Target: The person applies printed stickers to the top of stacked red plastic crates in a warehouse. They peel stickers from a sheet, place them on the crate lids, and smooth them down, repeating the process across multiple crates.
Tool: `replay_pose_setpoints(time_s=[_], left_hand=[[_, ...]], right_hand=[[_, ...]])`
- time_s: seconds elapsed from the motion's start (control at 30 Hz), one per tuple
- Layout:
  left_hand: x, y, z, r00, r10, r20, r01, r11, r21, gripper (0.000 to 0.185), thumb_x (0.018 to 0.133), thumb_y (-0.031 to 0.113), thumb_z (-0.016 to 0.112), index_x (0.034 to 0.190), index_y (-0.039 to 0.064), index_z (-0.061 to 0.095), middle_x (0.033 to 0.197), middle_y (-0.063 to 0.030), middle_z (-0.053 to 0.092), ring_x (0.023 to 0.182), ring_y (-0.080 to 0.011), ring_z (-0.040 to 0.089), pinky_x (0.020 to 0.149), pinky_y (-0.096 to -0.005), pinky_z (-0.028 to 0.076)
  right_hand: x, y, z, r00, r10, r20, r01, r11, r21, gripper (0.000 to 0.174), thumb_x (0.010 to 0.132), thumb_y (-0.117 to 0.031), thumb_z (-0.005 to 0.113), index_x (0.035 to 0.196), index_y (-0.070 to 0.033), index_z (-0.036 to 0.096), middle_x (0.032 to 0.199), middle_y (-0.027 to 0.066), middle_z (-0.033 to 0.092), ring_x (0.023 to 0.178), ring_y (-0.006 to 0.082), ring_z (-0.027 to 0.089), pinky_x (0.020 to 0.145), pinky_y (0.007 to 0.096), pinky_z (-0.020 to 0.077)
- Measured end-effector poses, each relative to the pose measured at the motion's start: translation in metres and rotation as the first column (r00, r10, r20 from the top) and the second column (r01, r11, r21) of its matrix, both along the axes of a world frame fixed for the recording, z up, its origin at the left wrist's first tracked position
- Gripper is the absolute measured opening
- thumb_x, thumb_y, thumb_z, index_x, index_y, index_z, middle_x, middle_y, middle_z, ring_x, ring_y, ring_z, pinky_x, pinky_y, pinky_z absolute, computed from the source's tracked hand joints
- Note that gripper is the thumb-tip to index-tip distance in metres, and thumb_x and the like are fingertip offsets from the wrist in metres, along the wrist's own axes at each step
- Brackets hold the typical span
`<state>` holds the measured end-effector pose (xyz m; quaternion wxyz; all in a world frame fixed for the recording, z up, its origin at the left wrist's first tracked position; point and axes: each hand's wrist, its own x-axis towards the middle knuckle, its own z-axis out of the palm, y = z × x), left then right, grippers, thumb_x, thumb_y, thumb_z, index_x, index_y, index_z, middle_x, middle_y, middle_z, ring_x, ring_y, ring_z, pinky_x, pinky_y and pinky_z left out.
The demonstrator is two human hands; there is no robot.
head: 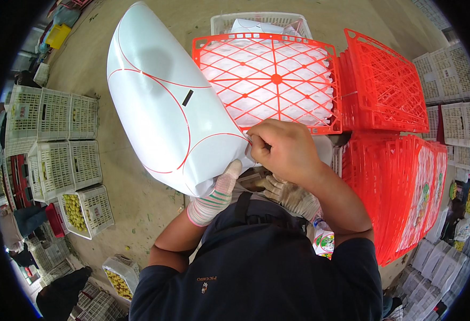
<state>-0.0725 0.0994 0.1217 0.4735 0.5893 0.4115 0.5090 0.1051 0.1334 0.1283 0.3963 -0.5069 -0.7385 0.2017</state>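
A large glossy white sheet [154, 120] with red curved lines and a short black bar bends into a loose curl in front of me. My left hand [215, 196], in a striped knit glove, grips its lower edge, thumb on top. At the sheet's right corner, my bare right hand [285, 148] has its fingers curled and pinches the edge. A soiled knit glove [291, 196] lies on my lap below the right forearm. Just beyond the hands sits a red plastic lattice crate [275, 79], with white padded material showing through its grid.
Stacked red plastic crates [383, 88] stand close on my right. Behind the lattice crate is a white basket [259, 17] holding more sheets. White crates [54, 116] are stacked at left, with a crate of yellow-green fruit [74, 212] below them. People are partly visible at the rim.
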Motion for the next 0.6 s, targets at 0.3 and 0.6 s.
replay_pose_setpoints(time_s=[0.3, 0.6], left_hand=[[-0.0035, -0.0001, -0.0006, 0.969, 0.004, 0.249, 0.099, 0.912, -0.399, 0.048, 0.087, 0.003, 0.057, 0.134, 0.000, 0.049, 0.125, -0.0134, 0.058, 0.112, -0.0244, 0.061, 0.098, -0.0389, 0.050], [-0.0076, 0.0002, 0.0009, 0.978, -0.084, 0.193, 0.145, 0.933, -0.329, 0.038, 0.090, 0.001, 0.053, 0.128, 0.000, 0.057, 0.119, -0.0102, 0.064, 0.110, -0.0208, 0.062, 0.097, -0.0339, 0.048]], right_hand=[[0.0013, -0.0052, 0.0027, 0.961, -0.004, -0.278, -0.080, 0.954, -0.289, 0.021, 0.084, -0.017, 0.071, 0.100, -0.003, 0.071, 0.089, 0.0097, 0.069, 0.077, 0.0195, 0.069, 0.065, 0.0285, 0.0540], [0.0012, -0.0070, -0.0002, 0.988, 0.032, -0.151, -0.064, 0.974, -0.215, 0.016, 0.086, -0.011, 0.072, 0.097, 0.001, 0.071, 0.089, 0.0096, 0.068, 0.074, 0.0164, 0.066, 0.063, 0.0276, 0.0521]])
